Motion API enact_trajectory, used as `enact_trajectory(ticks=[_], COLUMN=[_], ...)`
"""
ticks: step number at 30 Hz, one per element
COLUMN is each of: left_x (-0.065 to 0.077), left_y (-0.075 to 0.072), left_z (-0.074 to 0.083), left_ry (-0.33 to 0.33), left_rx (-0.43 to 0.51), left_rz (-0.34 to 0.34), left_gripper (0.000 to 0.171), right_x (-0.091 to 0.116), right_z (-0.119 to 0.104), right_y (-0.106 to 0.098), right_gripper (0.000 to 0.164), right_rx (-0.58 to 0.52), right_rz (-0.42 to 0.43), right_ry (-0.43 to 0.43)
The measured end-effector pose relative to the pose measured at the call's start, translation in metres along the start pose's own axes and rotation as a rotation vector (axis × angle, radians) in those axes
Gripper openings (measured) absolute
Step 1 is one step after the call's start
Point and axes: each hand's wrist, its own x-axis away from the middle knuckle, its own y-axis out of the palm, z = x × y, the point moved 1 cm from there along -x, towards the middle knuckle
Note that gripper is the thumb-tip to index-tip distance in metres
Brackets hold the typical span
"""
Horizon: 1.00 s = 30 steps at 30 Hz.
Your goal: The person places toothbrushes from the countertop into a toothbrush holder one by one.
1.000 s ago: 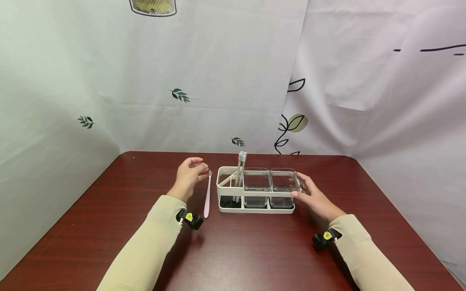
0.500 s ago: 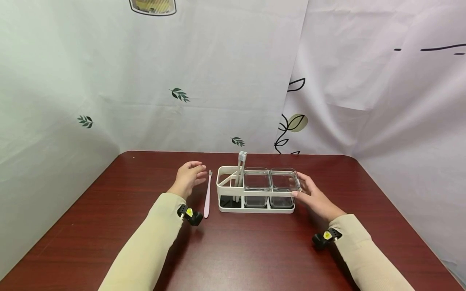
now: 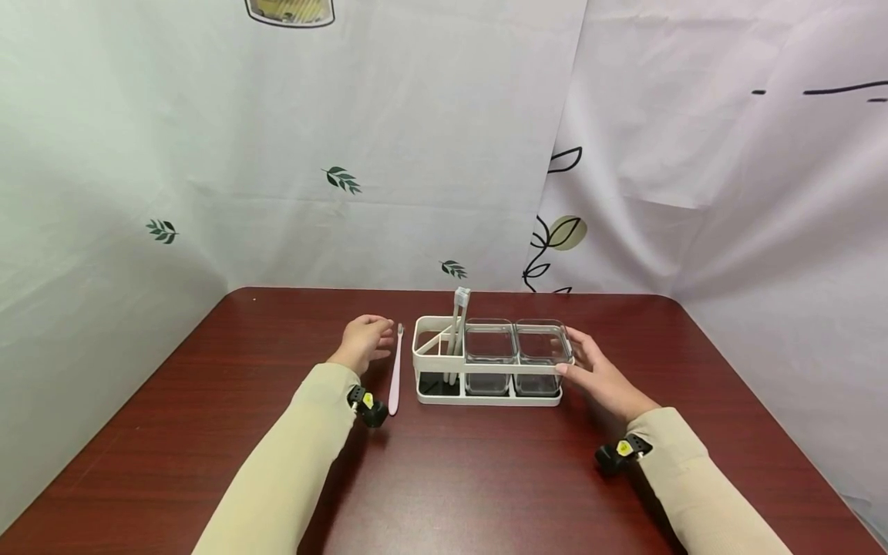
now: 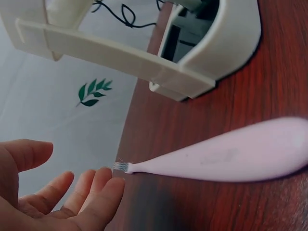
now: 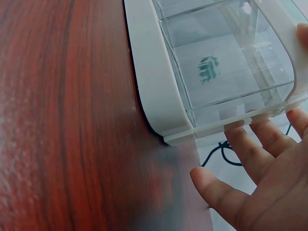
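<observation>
Toothbrush (image 4: 226, 151), pale pink, lying flat on the surface (image 3: 486, 478), bristle end pointing away from the person; handle smooth, slim at the neck, swelling to a broad rounded butt; faint grey marking on the handle, too blurred to read. Left grip (image 3: 363, 344) just beside the bristles, fingers loosely bent, thumb apart, holding nothing; whether a fingertip touches the bristles, cannot tell. To the brush's right, near but apart, a cream-white rack (image 3: 438, 363), plastic by its look, rounded corners, upper rail over a low base with a dark floor; left section split by a slanting divider. Two pale brushes (image 3: 455, 333) stand there, tilted slightly, translucent caps on their heads. Left cup (image 3: 489, 345) and right cup (image 3: 543, 345): clear glass, squarish, rounded edges, each in its own section. Right grip (image 3: 605, 384) closed around the rack's right end, thumb on the front rail, fingers behind. Surface: reddish-brown, wood-grained, glossy. Sleeves (image 3: 284, 455) cream. Beyond, creased white cloth (image 3: 430, 100) printed with green leaf sprigs (image 3: 343, 179).
</observation>
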Motion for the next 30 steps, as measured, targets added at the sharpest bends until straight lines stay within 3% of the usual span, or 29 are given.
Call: enact_trajectory(ticks=[14, 30], left_x=[-0.010, -0.020], left_y=[0.004, 0.008], left_z=[-0.004, -0.011], left_ry=[-0.067, -0.018], left_rx=[-0.102, -0.227], left_rz=[-0.012, -0.029], left_gripper=[0.029, 0.028], right_x=[-0.001, 0.000], right_z=[0.001, 0.000], right_y=[-0.001, 0.000], right_gripper=[0.065, 0.065], right_rx=[-0.006, 0.000], right_rz=[-0.004, 0.001], right_ry=[0.007, 0.001])
